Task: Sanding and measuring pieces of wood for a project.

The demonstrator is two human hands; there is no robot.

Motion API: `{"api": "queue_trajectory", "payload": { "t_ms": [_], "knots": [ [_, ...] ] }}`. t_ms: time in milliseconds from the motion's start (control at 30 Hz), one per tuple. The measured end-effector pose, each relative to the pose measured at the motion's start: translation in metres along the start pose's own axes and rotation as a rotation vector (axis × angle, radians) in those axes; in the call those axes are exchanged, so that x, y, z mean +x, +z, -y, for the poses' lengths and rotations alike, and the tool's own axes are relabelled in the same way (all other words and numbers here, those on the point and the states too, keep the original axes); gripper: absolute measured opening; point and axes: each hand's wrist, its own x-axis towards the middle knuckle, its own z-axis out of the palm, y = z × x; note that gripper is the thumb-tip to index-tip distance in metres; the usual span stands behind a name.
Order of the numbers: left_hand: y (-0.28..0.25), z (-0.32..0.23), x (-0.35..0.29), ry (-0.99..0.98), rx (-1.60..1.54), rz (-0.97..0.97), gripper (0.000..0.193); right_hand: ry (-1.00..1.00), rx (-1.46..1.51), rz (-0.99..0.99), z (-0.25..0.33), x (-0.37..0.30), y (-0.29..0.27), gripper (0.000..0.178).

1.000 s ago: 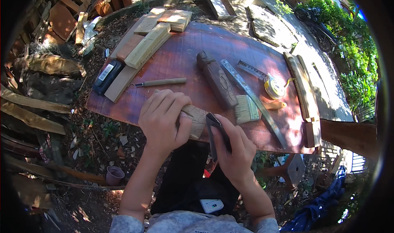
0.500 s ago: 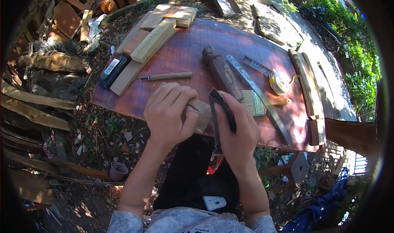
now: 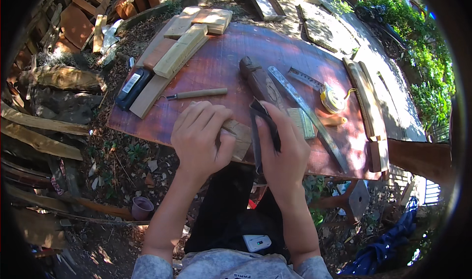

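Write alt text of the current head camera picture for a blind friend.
A person's left hand grips a pale wooden block while the right hand holds a folded dark sheet beside it, at a brown table. Beyond lie a carved dark wood piece, a brush, a metal strip and a tape measure.

Hard daylight falls in patches, dappling the desk and leaving pale, washed-out spots on its right side. The paving glares almost white, while the ground at lower left sinks into shade flecked with sun. Left hand and right hand sit in softer shadow — readable, without harsh glare. The dark trousers lose nearly all detail. Fisheye distortion bows the desk's edges — black vignetting rings the view, with bluish fringing at upper right.
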Motion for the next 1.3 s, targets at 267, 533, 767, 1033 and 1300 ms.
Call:
{"api": "queue_trajectory", "payload": {
  "t_ms": [267,533,767,1033,1300],
  "knots": [
    [-0.002,-0.001,-0.002,-0.002,-0.007,-0.012,0.023,0.041,-0.006,0.019,0.004,0.006,-0.005,0.029],
    [0.002,-0.002,-0.001,-0.034,-0.038,-0.041,0.023,0.04,-0.02,0.04,0.014,-0.016,-0.011,0.031],
    [0.0,0.003,-0.005,-0.036,-0.024,-0.036,0.023,-0.079,-0.078,-0.015,0.006,-0.005,0.006,0.033],
    [0.0,-0.001,-0.001,-0.048,-0.052,-0.06,0.02,-0.112,-0.062,-0.045,0.007,0.002,0.008,0.036],
    [-0.001,-0.003,0.007,-0.069,-0.085,-0.027,0.017,-0.03,-0.06,-0.08,0.012,-0.034,-0.005,0.033]
  ]
}}
